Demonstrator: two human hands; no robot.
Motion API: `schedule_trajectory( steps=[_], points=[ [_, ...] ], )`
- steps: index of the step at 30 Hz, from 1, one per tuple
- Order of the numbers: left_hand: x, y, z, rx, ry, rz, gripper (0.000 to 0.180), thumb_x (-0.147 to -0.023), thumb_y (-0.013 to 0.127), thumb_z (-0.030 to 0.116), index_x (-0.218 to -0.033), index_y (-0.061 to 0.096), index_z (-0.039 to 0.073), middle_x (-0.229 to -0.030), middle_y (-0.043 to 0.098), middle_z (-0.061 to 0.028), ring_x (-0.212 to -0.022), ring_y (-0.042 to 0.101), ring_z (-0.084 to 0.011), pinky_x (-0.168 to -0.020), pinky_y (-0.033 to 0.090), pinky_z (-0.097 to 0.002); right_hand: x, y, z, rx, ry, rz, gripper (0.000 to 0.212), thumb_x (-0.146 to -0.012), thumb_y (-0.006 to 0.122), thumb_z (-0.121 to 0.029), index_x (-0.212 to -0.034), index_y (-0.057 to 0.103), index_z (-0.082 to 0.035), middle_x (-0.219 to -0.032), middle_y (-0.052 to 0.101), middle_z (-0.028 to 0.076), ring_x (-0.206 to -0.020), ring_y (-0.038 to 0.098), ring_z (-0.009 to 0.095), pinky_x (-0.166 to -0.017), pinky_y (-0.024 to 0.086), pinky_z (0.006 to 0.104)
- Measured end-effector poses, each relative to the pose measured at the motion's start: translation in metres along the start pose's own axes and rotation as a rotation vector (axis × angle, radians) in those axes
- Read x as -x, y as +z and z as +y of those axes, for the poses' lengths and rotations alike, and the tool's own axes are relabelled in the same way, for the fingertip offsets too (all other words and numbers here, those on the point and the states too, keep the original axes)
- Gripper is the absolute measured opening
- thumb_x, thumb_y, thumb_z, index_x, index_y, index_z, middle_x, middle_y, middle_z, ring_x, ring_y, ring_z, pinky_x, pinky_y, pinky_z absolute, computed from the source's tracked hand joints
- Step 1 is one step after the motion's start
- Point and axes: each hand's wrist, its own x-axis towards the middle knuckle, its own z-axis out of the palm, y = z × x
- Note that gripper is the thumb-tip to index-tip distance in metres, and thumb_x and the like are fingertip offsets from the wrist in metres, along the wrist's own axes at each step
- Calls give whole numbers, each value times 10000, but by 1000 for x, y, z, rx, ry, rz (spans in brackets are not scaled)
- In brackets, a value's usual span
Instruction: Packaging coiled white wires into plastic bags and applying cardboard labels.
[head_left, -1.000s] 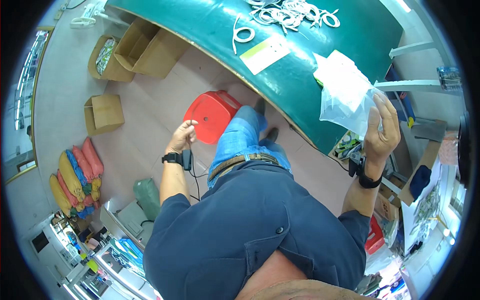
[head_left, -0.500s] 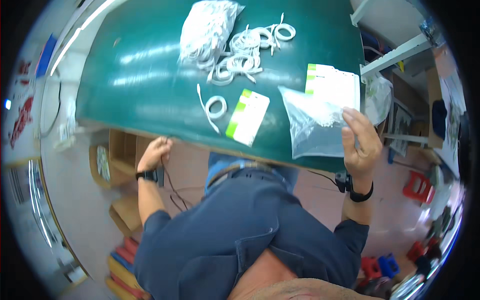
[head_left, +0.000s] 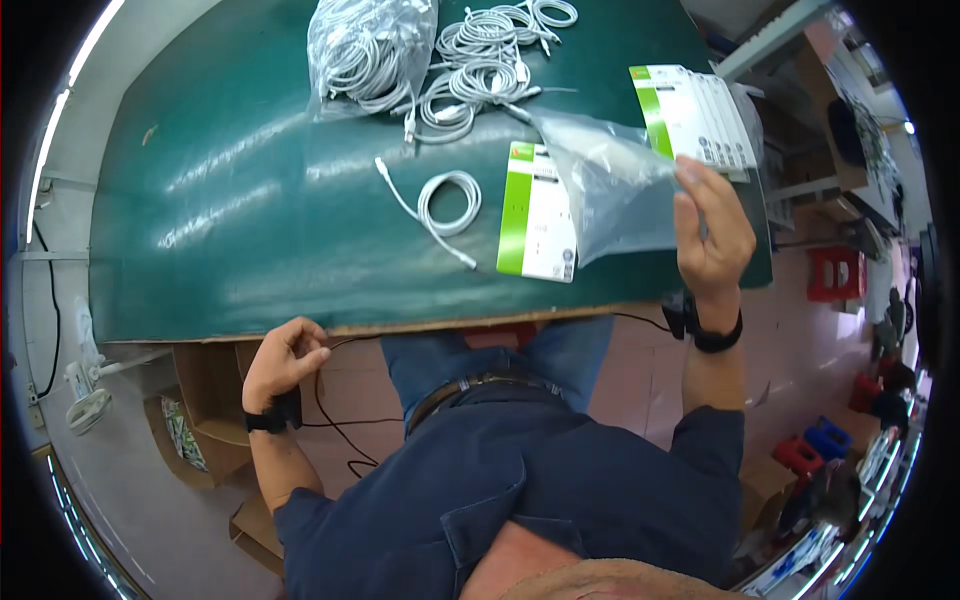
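My right hand (head_left: 714, 232) pinches the edge of a clear plastic bag (head_left: 625, 215) between thumb and fingers, above the right side of the table. The bag's left part overlaps a white and green card (head_left: 538, 225) lying on the table. To the left of that card is a single coiled white cable (head_left: 474, 207), with both ends loose. My left hand (head_left: 286, 362) is at the table's front edge, its fingers loosely bent and the thumb apart, with nothing visible in it.
A clear bag full of white cables (head_left: 372, 60) stands at the far middle of the green table (head_left: 240, 250). Several coiled cables (head_left: 485, 75) lie beside it. A fanned stack of white and green cards (head_left: 700, 120) sits at the far right. Cardboard boxes (head_left: 215, 390) are on the floor at the left.
The view has shifted. My right hand still holds the plastic bag, which has moved left and now covers part of the single card. My left hand stays by the table edge.
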Motion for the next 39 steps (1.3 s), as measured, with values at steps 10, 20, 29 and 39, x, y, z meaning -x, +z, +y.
schedule_trajectory(
  steps=[10, 20, 29, 39],
  points=[
    [0, 57, 47, 84, 498, 261, 512, -898, 769, 81, -1379, 596, 54, -1106, 678, -52, -989, 647, -149, -880, 525, -294, -14, -23, -70, -227, -19, 167, 202, -1013, 666, -75, -1158, 742, 43, -1165, 757, 156, -1064, 728, 235, -937, 555, 313],
    [-74, 146, 97, 1123, 710, 62, 624, -991, 738, 229, -1496, 442, 13, -1398, 602, -148, -1290, 585, -261, -1098, 474, -423, -37, 34, -112, -1187, 467, -170, 255, -1059, 617, -144, -1215, 723, 29, -1239, 726, 124, -1053, 716, 205, -893, 584, 320],
    [-88, 139, 81, 1397, 622, 94, 463, -998, 700, 390, -1260, 574, 30, -1127, 686, -98, -1073, 671, -223, -964, 549, -386, -51, 52, -117, -6, -221, -282, 337, -911, 776, -259, -1172, 752, -46, -982, 674, 106, -895, 672, 235, -757, 527, 356],
    [-86, 122, 76, 1375, 567, 150, 460, -1003, 680, 422, -1247, 579, 46, -1092, 686, -73, -988, 682, -185, -888, 579, -360, -59, 52, -146, 300, -378, -353, 378, -843, 815, -403, -1037, 779, -81, -725, 521, 37, -655, 546, 223, -589, 421, 373]
  ],
)
